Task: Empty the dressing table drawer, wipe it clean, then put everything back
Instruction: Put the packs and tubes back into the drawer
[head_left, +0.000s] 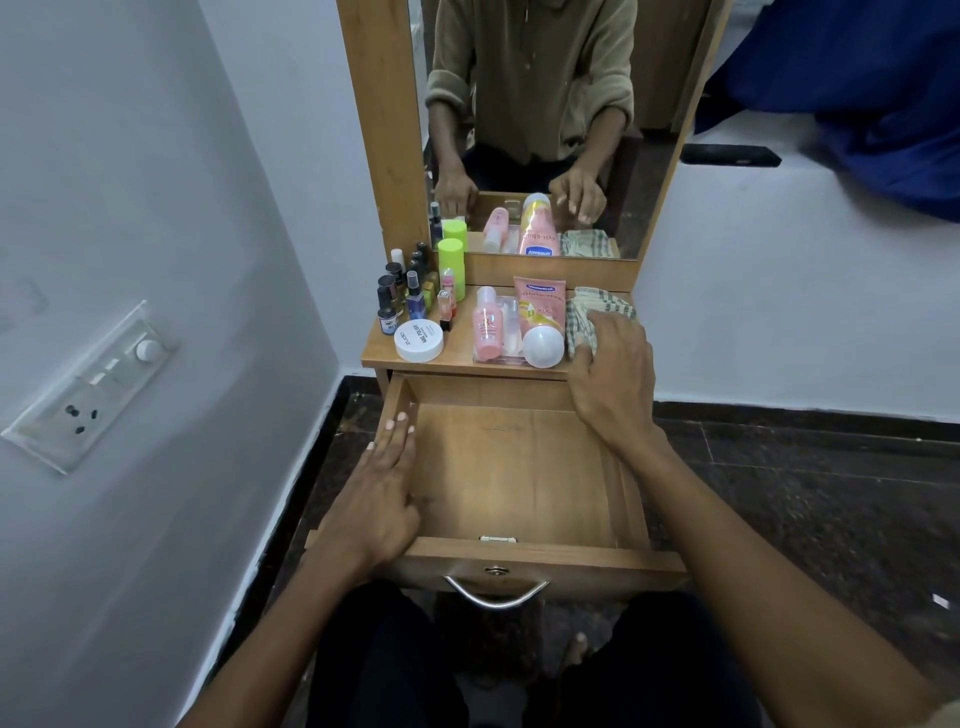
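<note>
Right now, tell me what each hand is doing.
Left hand: open, fingers straight, resting on the drawer's left side.
Right hand: on the checked cloth on the tabletop, fingers curled on it.

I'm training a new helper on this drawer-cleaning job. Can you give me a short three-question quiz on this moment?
1. True or false: the drawer is pulled out and has nothing in it.
2. What does the right hand rest on? A) white jar B) checked cloth C) drawer handle
3. Fill in: the left hand lies with straight fingers along the drawer's ____ wall.

Key: 1 true. 2 B, the checked cloth on the tabletop. 3 left.
</note>
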